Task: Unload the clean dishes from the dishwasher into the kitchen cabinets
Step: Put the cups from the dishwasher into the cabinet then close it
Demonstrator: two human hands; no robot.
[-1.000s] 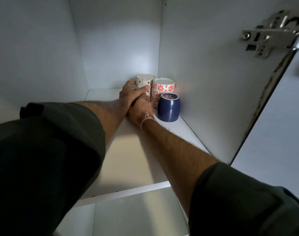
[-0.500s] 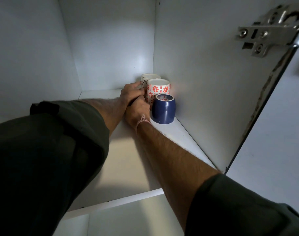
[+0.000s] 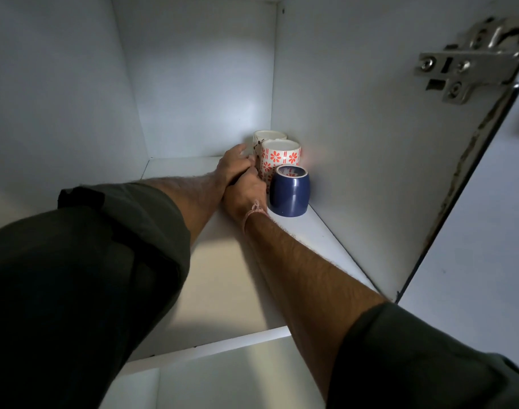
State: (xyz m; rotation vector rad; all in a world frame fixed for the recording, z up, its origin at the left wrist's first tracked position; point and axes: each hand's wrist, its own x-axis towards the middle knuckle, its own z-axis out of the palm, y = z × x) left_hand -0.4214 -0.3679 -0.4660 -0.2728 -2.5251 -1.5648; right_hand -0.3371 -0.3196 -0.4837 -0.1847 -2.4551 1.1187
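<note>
- Three mugs stand in a row along the right wall of a white cabinet shelf [image 3: 237,290], near its back right corner.
- Rearmost is a pale patterned mug [image 3: 265,137]; in front of it is a white mug with red flowers [image 3: 279,156], then a dark blue mug [image 3: 290,191] nearest the front edge.
- The left hand [image 3: 233,165] reaches the pale mug's left side, fingers curled against it.
- The right hand [image 3: 245,193], with a thread wristband [image 3: 254,212], sits beside the flowered mug; its grip cannot be told, fingers hidden.
</note>
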